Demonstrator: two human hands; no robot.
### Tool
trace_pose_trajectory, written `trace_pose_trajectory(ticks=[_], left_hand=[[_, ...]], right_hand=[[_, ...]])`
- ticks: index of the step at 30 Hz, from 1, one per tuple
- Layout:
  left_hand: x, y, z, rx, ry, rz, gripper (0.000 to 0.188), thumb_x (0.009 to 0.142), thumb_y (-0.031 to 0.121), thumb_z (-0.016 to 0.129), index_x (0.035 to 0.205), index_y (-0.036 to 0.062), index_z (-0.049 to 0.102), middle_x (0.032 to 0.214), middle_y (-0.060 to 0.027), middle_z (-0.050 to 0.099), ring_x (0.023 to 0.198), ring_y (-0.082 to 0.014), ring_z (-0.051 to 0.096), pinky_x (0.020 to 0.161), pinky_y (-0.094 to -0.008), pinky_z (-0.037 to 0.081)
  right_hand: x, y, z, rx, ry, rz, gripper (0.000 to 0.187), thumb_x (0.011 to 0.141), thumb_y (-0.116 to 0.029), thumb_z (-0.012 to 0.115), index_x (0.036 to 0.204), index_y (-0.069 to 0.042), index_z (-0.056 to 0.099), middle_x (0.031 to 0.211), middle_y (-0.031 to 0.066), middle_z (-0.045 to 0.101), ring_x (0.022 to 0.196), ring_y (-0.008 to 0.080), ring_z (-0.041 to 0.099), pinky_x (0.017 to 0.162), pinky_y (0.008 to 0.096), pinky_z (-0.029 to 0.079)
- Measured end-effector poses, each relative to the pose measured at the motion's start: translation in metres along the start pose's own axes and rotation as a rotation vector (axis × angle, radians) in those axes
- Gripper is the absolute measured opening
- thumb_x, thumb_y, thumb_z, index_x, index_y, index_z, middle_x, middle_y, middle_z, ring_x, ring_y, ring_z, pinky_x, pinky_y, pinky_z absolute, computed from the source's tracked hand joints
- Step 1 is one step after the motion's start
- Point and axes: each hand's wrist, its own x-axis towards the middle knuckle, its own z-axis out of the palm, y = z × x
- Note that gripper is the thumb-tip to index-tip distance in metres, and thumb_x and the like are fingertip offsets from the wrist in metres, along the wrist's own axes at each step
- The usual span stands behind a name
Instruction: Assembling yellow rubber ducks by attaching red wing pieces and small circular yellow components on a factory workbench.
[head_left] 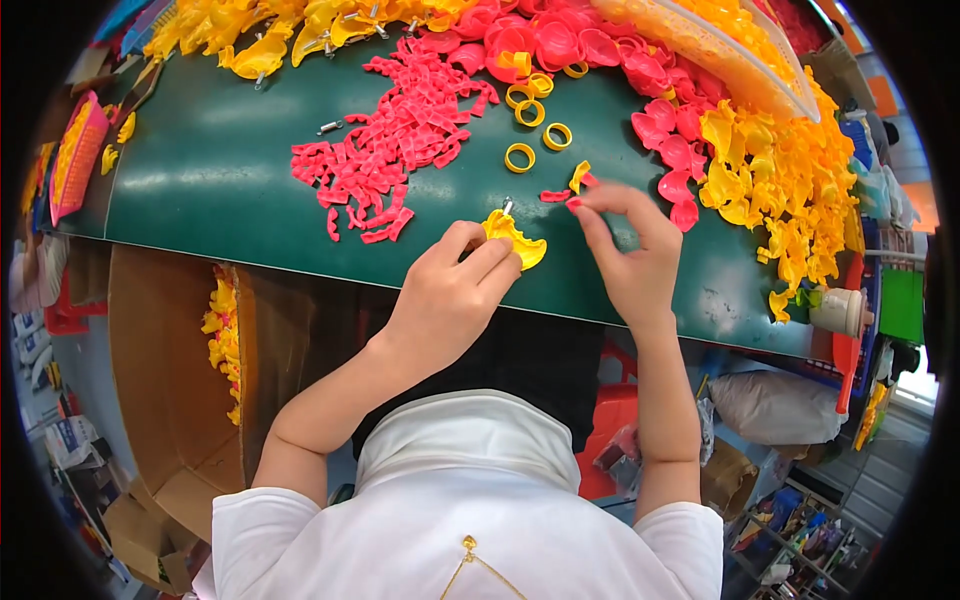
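My left hand [445, 285] grips a curved yellow plastic part [522, 248] at the near edge of the green table. A small metal spring [507, 206] sticks up from the part's far end. To its right, my right hand [640, 255] is slightly blurred, thumb and forefinger pinched on a small pink plastic piece [574, 203]. Just beyond those fingertips lie a small yellow piece [579, 176] and a pink strip [553, 197]. Several yellow rings [520, 157] rest farther back on the table.
A heap of pink strips [410, 135] covers the table's middle, with a loose spring [329, 128] beside it. Pink cups [560, 40] and yellow parts [785, 190] pile up behind and right. A cardboard box [180, 370] stands below left; a pink basket [80, 160] sits far left.
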Motion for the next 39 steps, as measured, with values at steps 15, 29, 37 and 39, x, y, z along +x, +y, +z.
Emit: trace_pose_trajectory(ticks=[15,29,37,39], left_hand=[[0.002,0.0,0.001,0.01,0.016,0.03,0.023,0.068,0.0,0.07,0.091,0.0001,0.067,0.095,-0.0064,0.064,0.087,-0.0235,0.058,0.07,-0.0307,0.054],[0.0,0.008,0.002,0.07,0.024,0.073,0.019,0.07,-0.001,0.071,0.086,0.0012,0.061,0.099,-0.0078,0.064,0.1,-0.0309,0.056,0.085,-0.0416,0.048],[-0.001,0.01,0.006,0.092,0.08,0.011,0.023,0.072,0.007,0.07,0.093,0.0025,0.065,0.092,-0.0058,0.061,0.103,-0.0281,0.054,0.088,-0.0455,0.048],[-0.007,0.008,0.005,0.224,0.112,0.053,0.032,0.069,0.01,0.072,0.101,0.0069,0.069,0.095,-0.0026,0.063,0.099,-0.025,0.051,0.083,-0.0425,0.045]], right_hand=[[-0.024,-0.031,0.025,-0.074,-0.106,0.021,0.014,0.079,-0.007,0.07,0.091,-0.003,0.068,0.085,0.0068,0.063,0.086,0.027,0.058,0.072,0.0357,0.05],[-0.025,0.062,-0.061,-0.442,0.137,0.33,0.021,0.082,-0.011,0.069,0.101,-0.003,0.066,0.098,0.0104,0.066,0.097,0.0276,0.057,0.09,0.0376,0.044],[-0.013,0.052,-0.046,-0.313,0.2,0.239,0.011,0.077,0.0,0.067,0.087,-0.004,0.064,0.088,0.0076,0.066,0.089,0.0243,0.059,0.083,0.0335,0.045],[-0.008,0.051,-0.038,-0.299,0.222,0.14,0.012,0.076,0.002,0.066,0.086,-0.003,0.064,0.087,0.008,0.066,0.087,0.0244,0.059,0.082,0.033,0.046]])
